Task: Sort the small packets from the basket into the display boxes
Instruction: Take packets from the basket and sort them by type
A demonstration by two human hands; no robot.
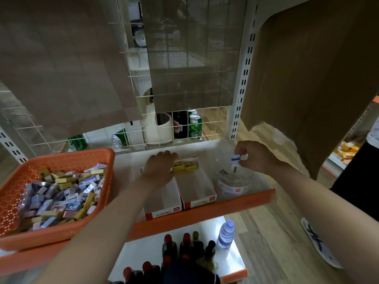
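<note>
The white shelf (131,160) carries an orange basket (61,158) on the left, heaped with small packets (61,193), and to its right two white display boxes (196,187) side by side, then a clear round tub (233,183). A few yellow packets (185,166) lie at the far end of the right box. The left hand (159,167) lies palm down over the far end of the left box, its fingertips hidden, so I cannot tell whether it grips anything, while well apart from it the right hand (254,156) pinches a blue-and-white packet (236,158) above the tub.
</note>
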